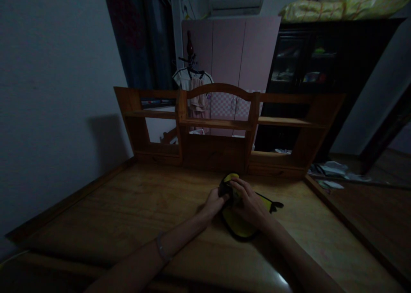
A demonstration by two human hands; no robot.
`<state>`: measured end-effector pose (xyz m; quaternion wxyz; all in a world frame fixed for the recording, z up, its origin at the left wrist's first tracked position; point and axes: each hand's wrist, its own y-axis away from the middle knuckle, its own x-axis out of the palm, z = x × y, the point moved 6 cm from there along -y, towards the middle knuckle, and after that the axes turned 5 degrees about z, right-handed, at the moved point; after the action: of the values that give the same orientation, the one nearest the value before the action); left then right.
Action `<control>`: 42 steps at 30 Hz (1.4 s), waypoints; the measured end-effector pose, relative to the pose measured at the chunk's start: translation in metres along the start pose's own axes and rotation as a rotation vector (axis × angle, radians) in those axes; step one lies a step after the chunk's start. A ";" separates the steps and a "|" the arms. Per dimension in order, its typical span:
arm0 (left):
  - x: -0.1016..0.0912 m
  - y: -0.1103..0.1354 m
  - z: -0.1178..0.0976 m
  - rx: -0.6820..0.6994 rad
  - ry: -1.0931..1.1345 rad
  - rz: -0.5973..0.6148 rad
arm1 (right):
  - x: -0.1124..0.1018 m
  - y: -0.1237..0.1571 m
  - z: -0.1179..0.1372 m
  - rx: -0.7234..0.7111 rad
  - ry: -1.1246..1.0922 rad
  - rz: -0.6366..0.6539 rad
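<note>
A yellow cloth [239, 225] with dark edging lies bunched on the wooden desktop, its upper part raised between my hands. A dark tab or fold sticks out from its right side. My left hand [215, 202] is closed on the dark part at the cloth's left side, thumb pointing inward. Over the top and right of it, my right hand [252, 204] is bent with its fingers curled onto the fabric. The fingertips and part of the cloth are hidden, and dim light blurs the details.
The wooden desktop [144, 211] has a raised rim along its sides. Behind the cloth stands a low wooden shelf unit [216, 124]. A wall [64, 91] rises at the left. Papers and bags [330, 171] lie beyond the right rim. Farther back are a pink wardrobe and a dark cabinet.
</note>
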<state>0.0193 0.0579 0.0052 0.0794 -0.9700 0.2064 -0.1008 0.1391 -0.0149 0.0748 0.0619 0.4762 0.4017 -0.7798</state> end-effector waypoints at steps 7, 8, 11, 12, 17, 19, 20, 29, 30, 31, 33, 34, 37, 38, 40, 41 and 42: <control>-0.016 0.001 -0.003 -0.010 -0.234 -0.165 | -0.005 -0.002 0.003 0.076 -0.159 0.031; -0.017 0.002 -0.006 -0.009 -0.246 -0.174 | -0.007 -0.002 0.005 0.069 -0.173 0.034; -0.018 0.006 -0.015 0.005 -0.286 -0.199 | -0.012 -0.002 0.009 0.048 -0.206 0.046; -0.017 0.007 -0.019 0.017 -0.307 -0.206 | -0.012 -0.002 0.009 0.047 -0.214 0.048; -0.009 0.012 -0.036 0.107 -0.382 -0.198 | -0.010 -0.001 0.007 0.059 -0.230 0.056; -0.007 0.012 -0.037 0.136 -0.383 -0.177 | -0.008 -0.001 0.005 0.062 -0.225 0.063; -0.007 0.011 -0.036 0.146 -0.379 -0.167 | -0.007 -0.001 0.004 0.062 -0.220 0.064; -0.013 -0.002 -0.003 0.063 -0.144 -0.154 | 0.002 0.001 -0.007 0.076 -0.152 0.052; -0.013 -0.001 -0.003 0.062 -0.127 -0.146 | 0.002 0.001 -0.007 0.076 -0.151 0.053; -0.013 -0.001 -0.003 0.063 -0.118 -0.142 | 0.001 0.001 -0.007 0.074 -0.153 0.055; -0.013 0.001 -0.006 0.069 -0.117 -0.148 | -0.001 0.001 -0.005 0.067 -0.164 0.053; -0.013 0.001 -0.008 0.070 -0.115 -0.148 | -0.002 0.001 -0.004 0.061 -0.170 0.054; -0.011 0.003 -0.013 0.064 -0.117 -0.143 | -0.003 0.001 -0.001 0.052 -0.180 0.072; -0.010 0.003 -0.015 0.062 -0.118 -0.139 | -0.003 0.001 0.000 0.049 -0.181 0.081; -0.007 0.004 -0.019 0.061 -0.119 -0.133 | -0.002 0.001 0.002 0.049 -0.186 0.094; -0.006 0.005 -0.021 0.060 -0.117 -0.131 | -0.002 0.002 0.003 0.050 -0.191 0.097; -0.005 0.005 -0.022 0.059 -0.114 -0.128 | -0.003 0.002 0.003 0.050 -0.197 0.098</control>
<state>0.0081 0.0526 0.0248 0.1127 -0.9826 0.1363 -0.0563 0.1390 -0.0191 0.0766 0.1271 0.4177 0.3504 -0.8286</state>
